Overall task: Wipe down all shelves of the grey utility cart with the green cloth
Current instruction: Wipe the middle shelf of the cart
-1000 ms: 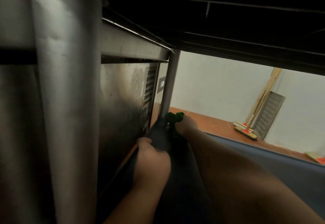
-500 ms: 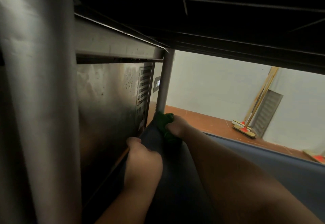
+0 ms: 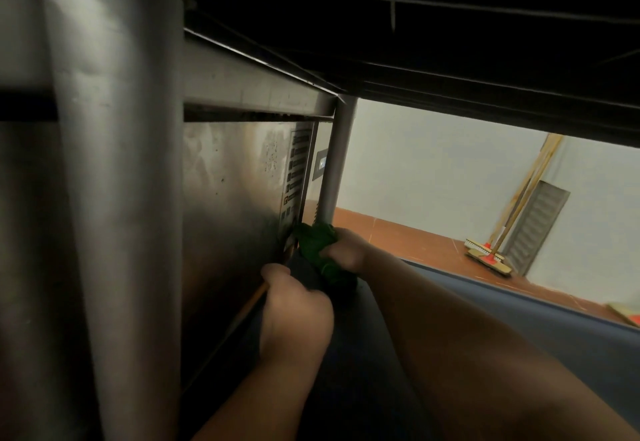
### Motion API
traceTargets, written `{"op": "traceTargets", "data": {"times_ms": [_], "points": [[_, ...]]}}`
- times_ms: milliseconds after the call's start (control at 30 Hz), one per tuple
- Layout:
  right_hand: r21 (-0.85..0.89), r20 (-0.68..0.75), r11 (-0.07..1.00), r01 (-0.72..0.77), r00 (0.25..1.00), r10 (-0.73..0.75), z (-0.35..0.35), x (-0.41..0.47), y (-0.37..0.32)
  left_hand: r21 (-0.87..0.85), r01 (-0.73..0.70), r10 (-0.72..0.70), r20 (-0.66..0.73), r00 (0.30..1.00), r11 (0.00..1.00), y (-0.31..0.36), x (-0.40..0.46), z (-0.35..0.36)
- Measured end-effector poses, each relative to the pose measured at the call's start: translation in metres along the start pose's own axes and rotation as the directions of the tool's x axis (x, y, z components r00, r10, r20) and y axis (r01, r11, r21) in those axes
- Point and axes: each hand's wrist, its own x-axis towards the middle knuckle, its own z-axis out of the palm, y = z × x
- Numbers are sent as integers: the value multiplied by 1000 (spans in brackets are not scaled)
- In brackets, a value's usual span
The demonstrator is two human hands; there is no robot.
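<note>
I look in under an upper shelf of the grey utility cart, along a lower shelf (image 3: 502, 305) that runs away from me. My right hand (image 3: 346, 250) is closed around the bunched green cloth (image 3: 320, 250) and presses it into the shelf's far left corner, at the foot of a metal post (image 3: 334, 170). My left hand (image 3: 294, 316) grips the shelf's left rim just short of the cloth. The dark underside of the upper shelf (image 3: 415, 31) fills the top of the view.
A thick metal post (image 3: 114, 180) stands close on the left. A stainless appliance panel (image 3: 235, 198) with a label strip stands right beside the cart's left side. Beyond are a red tiled floor, a pale wall, leaning brooms (image 3: 491, 253) and a louvred panel (image 3: 533, 225).
My right hand has worked the cloth slightly back and forth in the far corner by the post. The left hand keeps its grip on the rim. My head has shifted a little.
</note>
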Motion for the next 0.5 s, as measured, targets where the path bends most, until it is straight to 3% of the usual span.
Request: {"op": "traceTargets", "data": {"times_ms": [200,300,500], "points": [[56,72,997,48,996,-52,7,-31,-5,86,73,-71,-26,997,994,4,-3,-2],[42,96,995,95,990,-98,16,-49,-6,35,114,-113,-28,993,993,9,-6,-7],[-33,109,992,119,987,-115,22,-86,-26,-2,325,-322,114,940,946,23,-46,-21]]}}
